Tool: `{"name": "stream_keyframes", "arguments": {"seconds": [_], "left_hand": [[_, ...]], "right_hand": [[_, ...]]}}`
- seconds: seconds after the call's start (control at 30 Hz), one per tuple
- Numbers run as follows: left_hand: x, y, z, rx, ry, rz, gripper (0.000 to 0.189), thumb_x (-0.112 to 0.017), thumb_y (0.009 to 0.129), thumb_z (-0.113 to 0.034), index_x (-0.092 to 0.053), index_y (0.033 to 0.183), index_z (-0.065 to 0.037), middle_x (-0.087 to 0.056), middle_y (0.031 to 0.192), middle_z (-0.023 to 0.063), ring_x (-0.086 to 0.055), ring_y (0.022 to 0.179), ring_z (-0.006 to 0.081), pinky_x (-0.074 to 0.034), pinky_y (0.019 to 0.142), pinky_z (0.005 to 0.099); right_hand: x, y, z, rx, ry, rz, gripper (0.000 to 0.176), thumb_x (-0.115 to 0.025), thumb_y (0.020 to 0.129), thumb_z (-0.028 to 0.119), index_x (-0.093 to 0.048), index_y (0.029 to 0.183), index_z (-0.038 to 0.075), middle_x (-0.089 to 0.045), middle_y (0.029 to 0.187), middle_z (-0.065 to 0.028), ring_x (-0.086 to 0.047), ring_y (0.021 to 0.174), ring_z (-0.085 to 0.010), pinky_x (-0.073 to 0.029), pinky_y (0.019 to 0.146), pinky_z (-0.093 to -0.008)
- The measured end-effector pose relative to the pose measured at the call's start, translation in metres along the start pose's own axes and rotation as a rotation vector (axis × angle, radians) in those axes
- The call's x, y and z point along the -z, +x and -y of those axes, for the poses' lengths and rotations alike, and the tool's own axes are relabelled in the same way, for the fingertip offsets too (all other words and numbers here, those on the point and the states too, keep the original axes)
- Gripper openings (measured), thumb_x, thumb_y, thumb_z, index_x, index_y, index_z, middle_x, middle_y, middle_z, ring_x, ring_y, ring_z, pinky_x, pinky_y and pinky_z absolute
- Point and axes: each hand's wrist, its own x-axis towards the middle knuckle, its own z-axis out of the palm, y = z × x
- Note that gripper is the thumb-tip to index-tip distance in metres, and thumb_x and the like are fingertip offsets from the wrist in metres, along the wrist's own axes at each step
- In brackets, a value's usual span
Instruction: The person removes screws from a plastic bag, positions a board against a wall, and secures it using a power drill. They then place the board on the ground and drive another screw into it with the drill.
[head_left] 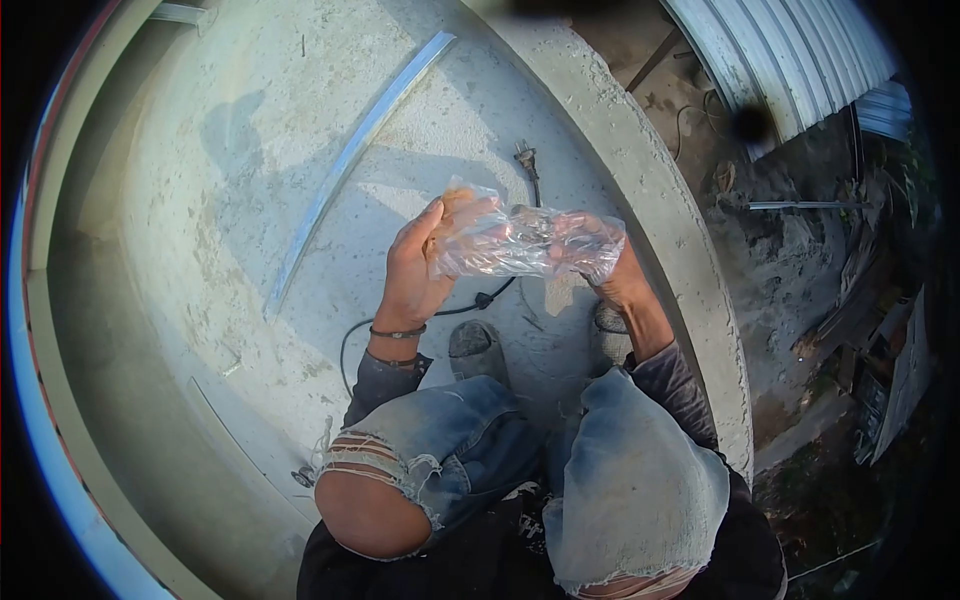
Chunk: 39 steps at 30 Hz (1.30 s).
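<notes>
A crinkled clear plastic bag [515, 243] is stretched between my two hands, above the concrete floor. My left hand [410, 268] is closed around its left end, where something brownish-orange shows through the film; I cannot make out what it is. At the other end, my right hand [628, 283] grips the bag, its fingers partly covered by the plastic and seen through it. Glare on the folds hides much of the middle.
A black cable with a plug [526, 158] lies beyond the bag and loops left. Farther left is a long metal strip [355, 150]. A raised concrete edge [690, 250] runs along the right, with corrugated metal sheets [790, 65] and debris past it. My shoes [478, 350] are below.
</notes>
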Motion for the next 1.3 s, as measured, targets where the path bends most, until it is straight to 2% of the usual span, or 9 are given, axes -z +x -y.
{"name": "stream_keyframes", "arguments": {"seconds": [0.37,0.63,0.77,0.87,0.97,1.03,1.17,1.23,1.3], "left_hand": [[0.011,-0.004,0.0,-0.006,-0.086,0.069,0.062,-0.028,0.102,-0.037,-0.034,0.141,0.011,-0.048,0.138,0.0279,-0.052,0.125,0.0362,-0.044,0.105,0.0468],[0.001,-0.012,-0.005,0.021,-0.036,0.117,0.065,-0.036,0.102,-0.04,-0.04,0.137,0.014,-0.056,0.132,0.0246,-0.058,0.12,0.0273,-0.044,0.103,0.0351],[0.003,-0.013,-0.003,0.003,0.059,0.101,0.067,-0.032,0.102,-0.041,-0.034,0.141,0.013,-0.049,0.139,0.0277,-0.053,0.126,0.0345,-0.041,0.106,0.0406],[0.002,-0.012,-0.003,-0.049,0.312,0.053,0.061,-0.033,0.102,-0.037,-0.038,0.138,0.012,-0.05,0.137,0.0274,-0.053,0.125,0.0342,-0.042,0.105,0.0401],[0.02,-0.006,0.008,-0.018,0.465,0.091,0.054,-0.037,0.102,-0.031,-0.04,0.136,0.011,-0.049,0.138,0.0263,-0.055,0.123,0.0341,-0.044,0.104,0.0405],[0.018,-0.001,0.019,0.059,-0.079,0.09,0.042,-0.041,0.101,-0.027,-0.045,0.13,0.004,-0.047,0.14,0.0255,-0.056,0.122,0.0345,-0.045,0.104,0.0429],[0.017,-0.003,0.036,0.109,-0.299,0.104,0.032,-0.048,0.099,-0.022,-0.046,0.125,-0.002,-0.044,0.142,0.0271,-0.057,0.121,0.0348,-0.048,0.101,0.0433],[0.013,-0.005,0.037,-0.047,0.13,0.04,0.029,-0.054,0.097,-0.018,-0.044,0.122,-0.007,-0.044,0.14,0.0301,-0.056,0.121,0.0359,-0.049,0.101,0.0428],[0.011,-0.005,0.033,-0.068,0.106,0.065,0.033,-0.055,0.097,-0.016,-0.041,0.126,-0.006,-0.044,0.14,0.0308,-0.056,0.121,0.036,-0.049,0.101,0.0423]], "right_hand": [[0.009,0.004,-0.009,0.087,-0.054,-0.01,0.025,-0.076,0.083,0.013,-0.07,0.104,0.0,-0.069,0.107,-0.0133,-0.065,0.095,-0.0196,-0.055,0.082,-0.0338],[0.005,0.001,-0.013,0.026,0.05,-0.078,0.032,-0.08,0.08,0.017,-0.07,0.104,-0.001,-0.068,0.109,-0.0144,-0.066,0.098,-0.0236,-0.058,0.08,-0.0347],[-0.001,-0.002,-0.003,-0.021,0.067,-0.077,0.033,-0.081,0.079,0.019,-0.07,0.105,0.0,-0.068,0.11,-0.015,-0.066,0.1,-0.0247,-0.057,0.082,-0.0364],[-0.003,-0.003,0.002,-0.028,0.093,-0.029,0.036,-0.081,0.079,0.02,-0.07,0.107,0.001,-0.067,0.114,-0.0137,-0.066,0.102,-0.0238,-0.056,0.086,-0.0372],[0.0,-0.002,-0.002,0.05,-0.179,-0.022,0.036,-0.08,0.08,0.02,-0.07,0.109,0.002,-0.068,0.114,-0.0107,-0.065,0.101,-0.0207,-0.054,0.088,-0.0349],[-0.005,-0.002,0.002,0.037,-0.225,0.014,0.036,-0.079,0.082,0.02,-0.069,0.112,0.002,-0.069,0.112,-0.0083,-0.065,0.099,-0.0175,-0.053,0.086,-0.0315],[-0.018,-0.007,0.006,0.043,-0.255,0.028,0.033,-0.077,0.084,0.019,-0.07,0.113,0.003,-0.069,0.11,-0.0082,-0.064,0.098,-0.0159,-0.052,0.084,-0.0304],[-0.02,-0.007,0.006,0.06,-0.321,0.011,0.032,-0.077,0.084,0.019,-0.07,0.112,0.003,-0.069,0.11,-0.0078,-0.064,0.097,-0.0158,-0.052,0.084,-0.0308],[-0.021,-0.007,0.007,0.065,-0.308,0.0,0.032,-0.077,0.084,0.018,-0.07,0.11,0.003,-0.069,0.109,-0.0078,-0.064,0.096,-0.0153,-0.052,0.083,-0.0304]]}}
